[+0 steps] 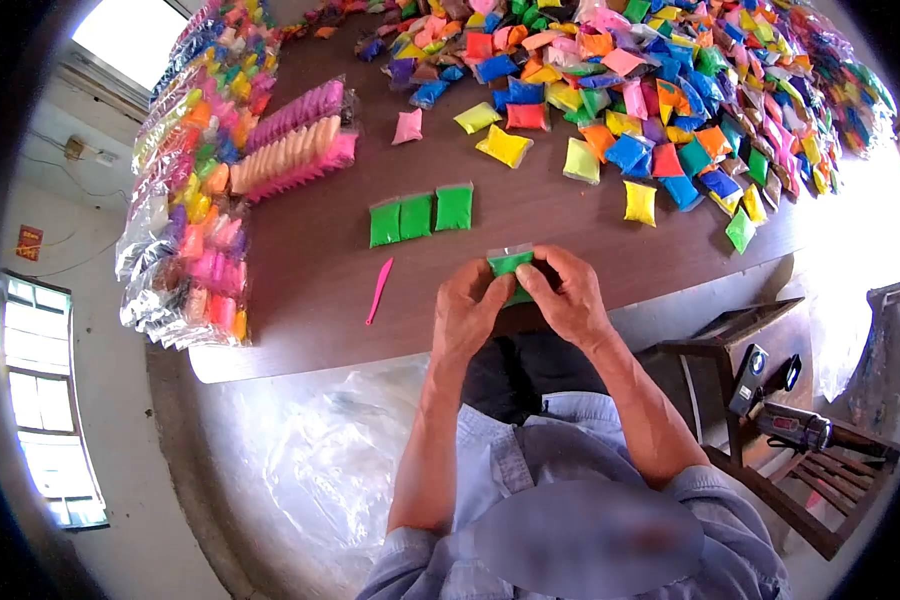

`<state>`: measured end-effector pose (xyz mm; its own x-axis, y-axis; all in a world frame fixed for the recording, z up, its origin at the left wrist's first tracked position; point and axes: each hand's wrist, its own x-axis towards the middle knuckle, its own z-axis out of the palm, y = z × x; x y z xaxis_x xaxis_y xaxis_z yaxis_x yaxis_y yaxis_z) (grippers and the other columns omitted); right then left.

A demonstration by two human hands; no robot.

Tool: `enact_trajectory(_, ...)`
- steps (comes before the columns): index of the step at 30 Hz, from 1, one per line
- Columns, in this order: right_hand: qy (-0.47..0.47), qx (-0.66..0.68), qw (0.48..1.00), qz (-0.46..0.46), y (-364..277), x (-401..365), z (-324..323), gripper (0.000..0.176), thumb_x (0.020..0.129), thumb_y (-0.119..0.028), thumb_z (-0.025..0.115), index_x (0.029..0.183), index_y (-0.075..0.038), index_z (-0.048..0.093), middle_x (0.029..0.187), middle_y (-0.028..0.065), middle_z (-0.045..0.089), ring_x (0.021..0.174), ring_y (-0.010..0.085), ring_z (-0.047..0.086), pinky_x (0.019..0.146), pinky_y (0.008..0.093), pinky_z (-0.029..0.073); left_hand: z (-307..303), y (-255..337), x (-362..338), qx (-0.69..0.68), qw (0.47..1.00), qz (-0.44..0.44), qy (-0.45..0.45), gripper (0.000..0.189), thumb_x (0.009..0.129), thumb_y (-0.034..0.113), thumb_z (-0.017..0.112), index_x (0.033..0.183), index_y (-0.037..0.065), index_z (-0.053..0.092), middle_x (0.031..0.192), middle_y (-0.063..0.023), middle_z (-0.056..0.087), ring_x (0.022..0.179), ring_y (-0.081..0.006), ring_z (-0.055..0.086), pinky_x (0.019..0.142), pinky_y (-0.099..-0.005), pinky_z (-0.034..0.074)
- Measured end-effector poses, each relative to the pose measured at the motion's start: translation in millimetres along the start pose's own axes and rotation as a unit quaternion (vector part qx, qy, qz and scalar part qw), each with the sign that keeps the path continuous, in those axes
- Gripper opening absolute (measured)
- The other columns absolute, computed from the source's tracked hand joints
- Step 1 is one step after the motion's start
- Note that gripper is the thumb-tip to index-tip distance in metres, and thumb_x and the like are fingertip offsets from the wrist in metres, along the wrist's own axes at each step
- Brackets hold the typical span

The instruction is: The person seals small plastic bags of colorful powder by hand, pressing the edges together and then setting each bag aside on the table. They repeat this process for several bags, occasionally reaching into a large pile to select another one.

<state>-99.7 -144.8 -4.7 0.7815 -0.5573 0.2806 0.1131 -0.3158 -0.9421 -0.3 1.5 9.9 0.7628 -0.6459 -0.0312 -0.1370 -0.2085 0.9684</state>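
Near the table's front edge, my left hand (469, 302) and my right hand (567, 295) hold one green packet (510, 262) between them, thumbs pressed on its front. Its clear top edge shows above my fingertips; the lower part is mostly hidden behind my thumbs. Three green packets lie in a row on the table just beyond my hands: one on the left (384, 225), one in the middle (416, 216) and one on the right (454, 207), a small gap before the last. A pink plastic tool (379, 291) lies to the left of my left hand.
A large heap of coloured packets (630, 153) covers the table's back and right. Bagged rows of packets (290, 155) stand at the left, beside a tall stack (205, 200) along the left edge. A wooden chair (770, 430) holding small devices is at the right, below the table.
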Motion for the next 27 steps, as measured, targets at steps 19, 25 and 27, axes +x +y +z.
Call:
enact_trajectory(19, 0.016, -0.041, 0.999, -0.012, -1, 0, -2, 0.027, 0.097, -0.028, 0.069, 0.101, -0.001, 0.067, 0.088, 0.0211, 0.067, 0.075, 0.0395, 0.067, 0.065, 0.0431, 0.052, 11, 10, -3, 0.082, 0.994, 0.059, 0.04, 0.023, 0.096, 0.016, 0.073, 0.11, -0.002, 0.071, 0.088, -0.0089, 0.072, 0.082, -0.0121, 0.063, 0.072, -0.0313, 0.052)
enact_trajectory(25, 0.035, -0.035, 0.999, -0.017, 3, 0, -2, 0.026, 0.098, -0.026, 0.069, 0.104, -0.001, 0.067, 0.092, 0.022, 0.068, 0.078, 0.0392, 0.068, 0.066, 0.0432, 0.052, 10, 17, -7, 0.098, 0.992, 0.069, 0.029, 0.024, 0.098, 0.017, 0.071, 0.112, -0.003, 0.069, 0.088, -0.0112, 0.072, 0.082, -0.0128, 0.065, 0.073, -0.032, 0.053)
enact_trajectory(27, 0.032, -0.032, 0.999, -0.01, 2, -1, -1, 0.026, 0.098, -0.026, 0.069, 0.106, -0.001, 0.068, 0.093, 0.022, 0.068, 0.079, 0.0392, 0.068, 0.066, 0.0431, 0.052, 7, 14, -7, 0.073, 0.994, 0.079, 0.02, 0.025, 0.099, 0.018, 0.07, 0.111, -0.003, 0.069, 0.087, -0.0107, 0.072, 0.081, -0.0127, 0.064, 0.073, -0.0318, 0.053)
